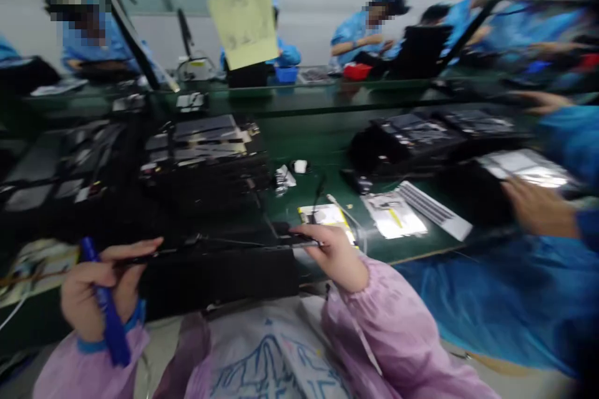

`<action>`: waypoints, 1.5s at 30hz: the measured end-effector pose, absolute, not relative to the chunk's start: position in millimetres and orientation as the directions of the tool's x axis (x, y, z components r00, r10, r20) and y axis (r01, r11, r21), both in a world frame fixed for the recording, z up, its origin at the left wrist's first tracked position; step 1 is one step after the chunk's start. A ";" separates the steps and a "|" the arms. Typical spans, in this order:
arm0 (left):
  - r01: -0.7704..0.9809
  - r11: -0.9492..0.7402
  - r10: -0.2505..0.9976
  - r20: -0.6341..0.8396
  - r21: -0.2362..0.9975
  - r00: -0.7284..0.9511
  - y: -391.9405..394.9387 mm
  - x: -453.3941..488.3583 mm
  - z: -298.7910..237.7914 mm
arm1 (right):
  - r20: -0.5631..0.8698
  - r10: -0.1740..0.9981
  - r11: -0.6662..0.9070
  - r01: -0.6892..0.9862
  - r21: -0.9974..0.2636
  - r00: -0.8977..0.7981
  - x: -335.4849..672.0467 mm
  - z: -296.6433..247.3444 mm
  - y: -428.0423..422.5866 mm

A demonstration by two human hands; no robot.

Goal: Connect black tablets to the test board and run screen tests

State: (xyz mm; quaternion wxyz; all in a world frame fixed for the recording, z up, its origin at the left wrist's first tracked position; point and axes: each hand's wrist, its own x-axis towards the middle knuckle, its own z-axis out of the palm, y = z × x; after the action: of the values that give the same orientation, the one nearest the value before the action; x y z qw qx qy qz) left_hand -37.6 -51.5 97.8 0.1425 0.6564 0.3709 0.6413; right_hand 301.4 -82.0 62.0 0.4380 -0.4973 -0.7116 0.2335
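Observation:
My left hand (103, 287) is closed, with a blue marker pen (107, 305) tucked through its fingers. Its thumb and fingertips also pinch the left end of a thin, dark, flat panel (219, 271). At the panel's right end, my right hand (334, 255) is closed on the edge, thumb on top. The panel spans level between both hands, above my lap. Blur and the dark background hide its exact kind and outline.
Behind the panel stand stacks of dark parts (206, 168). A white-and-yellow sheet (327, 215), clear bags (395, 212) and a printed strip (435, 209) lie on the green bench (309, 137). A co-worker's hand (543, 206) rests at right. A yellow note (244, 24) hangs ahead.

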 end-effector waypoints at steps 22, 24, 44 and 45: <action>0.474 -0.435 0.899 0.340 0.766 0.275 -89.9 -37.8 41.4 | 0.282 0.910 0.399 0.822 -0.406 -0.303 236.4 -4.5 -97.9; 0.295 -0.409 0.898 0.323 0.864 0.299 -87.6 -16.5 49.0 | 0.260 0.922 0.377 0.824 -0.423 -0.288 231.5 1.1 -97.7; 0.255 0.119 0.825 -0.238 0.960 0.513 -70.4 76.9 41.1 | 0.432 0.888 0.362 0.818 -0.447 -0.157 320.0 3.2 35.9; 0.286 0.100 0.826 -0.240 0.953 0.510 -70.0 79.1 38.9 | 0.419 0.892 0.356 0.835 -0.420 -0.169 317.3 -2.3 43.4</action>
State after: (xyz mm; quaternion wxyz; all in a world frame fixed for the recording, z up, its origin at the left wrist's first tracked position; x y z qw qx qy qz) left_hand 79.1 -70.0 38.9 0.5969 0.6313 0.4403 0.2264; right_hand 317.3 43.4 -2.3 0.3089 -0.5658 -0.7631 0.0463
